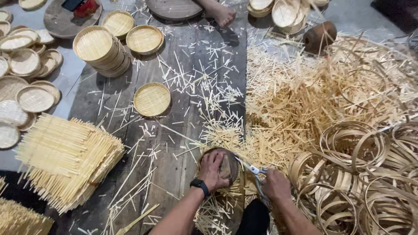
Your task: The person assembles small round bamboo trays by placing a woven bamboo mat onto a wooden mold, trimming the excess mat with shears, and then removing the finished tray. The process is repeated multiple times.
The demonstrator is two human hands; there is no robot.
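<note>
On a plank floor (174,143) strewn with bamboo trimmings, the left hand (213,169) presses a round wooden form (228,167) flat, while the right hand (275,185) grips scissors (257,173) at its edge. Nearby, empty woven trays (102,50) sit stacked beside a lone tray (152,99).

Landmark = lone woven tray (152,99) on floor planks (174,174): tray stack (101,50) behind-left, square mat pile (65,159) front-left, offcut heap (305,95) right, hoop rings (361,174) front-right.
</note>
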